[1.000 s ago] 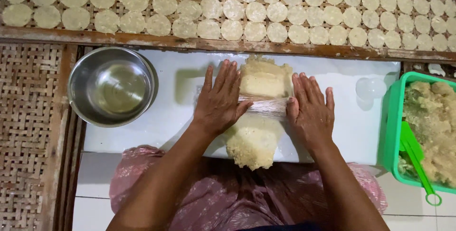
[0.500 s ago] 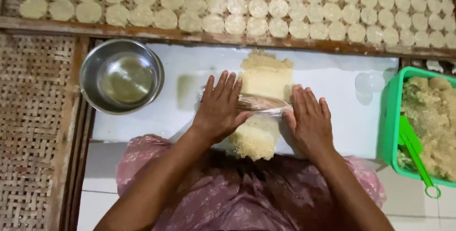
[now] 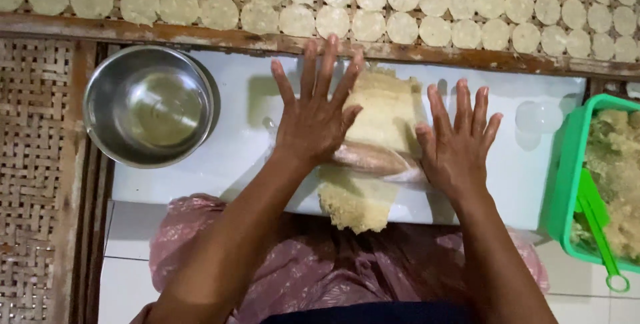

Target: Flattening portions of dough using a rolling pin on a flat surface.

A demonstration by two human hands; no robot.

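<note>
Both hands have slid up the board since a moment ago, away from the body, and the roller under them has gone up the dough too. The left hand (image 3: 313, 121) is flat and wide open, fingers spread, with the palm pressing on the left end of a see-through roller (image 3: 377, 159). The right hand (image 3: 459, 144) is flat and open too, fingers apart, with its palm on the right end of the roller. Neither hand grips anything — they just push down. The roller lies across a long strip of pale yellow dough (image 3: 373, 144), about in its middle. The dough lies on a white board (image 3: 227, 157), and its near end hangs a little over the edge by the person's pink clothes (image 3: 320, 277). To the left sits a shiny metal bowl (image 3: 150, 105). To the right is a green tub (image 3: 563, 184) with more dough and a green scoop (image 3: 597, 227). Along the top, many round flat discs (image 3: 373, 4) lie in rows on a woven tray.
</note>
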